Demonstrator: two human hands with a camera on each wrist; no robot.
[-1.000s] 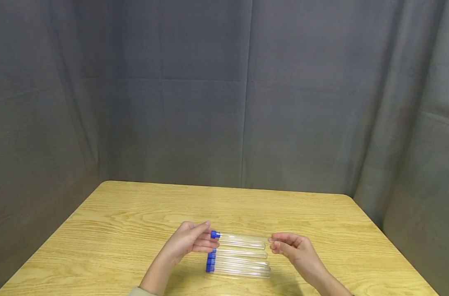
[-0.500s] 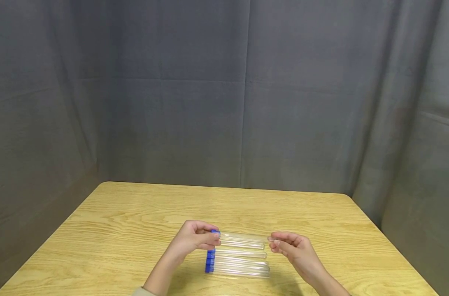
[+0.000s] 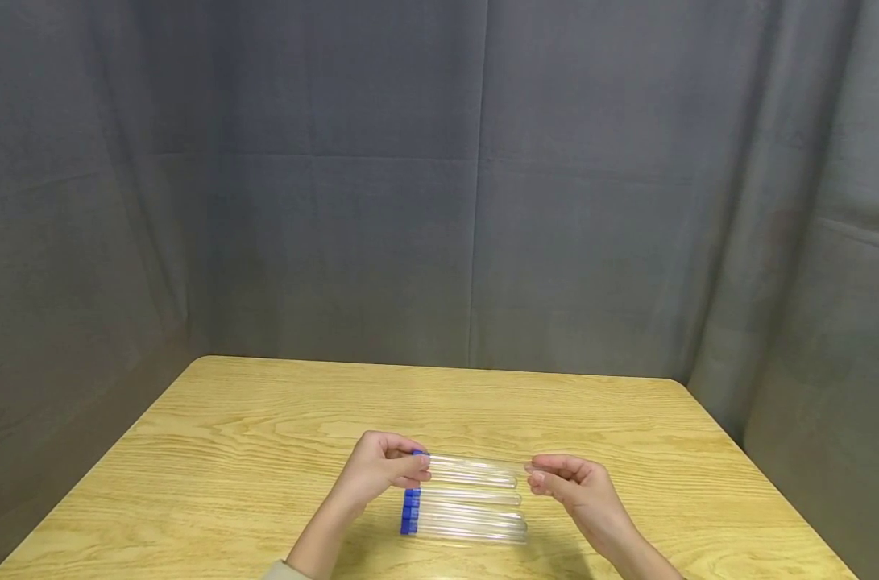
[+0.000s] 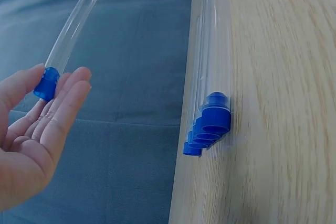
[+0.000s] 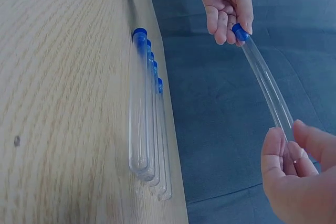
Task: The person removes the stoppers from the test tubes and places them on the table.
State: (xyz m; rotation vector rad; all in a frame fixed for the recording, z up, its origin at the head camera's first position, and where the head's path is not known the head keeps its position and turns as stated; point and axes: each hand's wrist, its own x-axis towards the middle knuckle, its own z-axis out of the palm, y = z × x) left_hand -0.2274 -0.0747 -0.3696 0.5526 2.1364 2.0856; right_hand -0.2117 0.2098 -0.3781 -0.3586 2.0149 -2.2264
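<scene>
A clear test tube (image 5: 266, 83) with a blue cap (image 4: 46, 84) is held sideways above the table between both hands. My left hand (image 3: 383, 470) pinches the cap between thumb and fingers. At the other end, my right hand (image 3: 578, 490) grips the rounded tip of the same tube with thumb and fingertips. Below, several more capped test tubes (image 3: 475, 530) lie side by side on the table, their blue caps (image 4: 216, 119) to the left and rounded ends to the right. The held tube overlaps the far side of this row in the head view.
The wood-grain table (image 3: 265, 403) stretches to a rounded far edge. Grey curtains (image 3: 352, 201) hang behind it and along both sides. A small dark mark (image 5: 17, 140) shows on the tabletop in the right wrist view.
One second ago the left fingers were spread behind the cap; the thumb has since come down and pinches it. The right hand and the row of tubes have stayed in place.
</scene>
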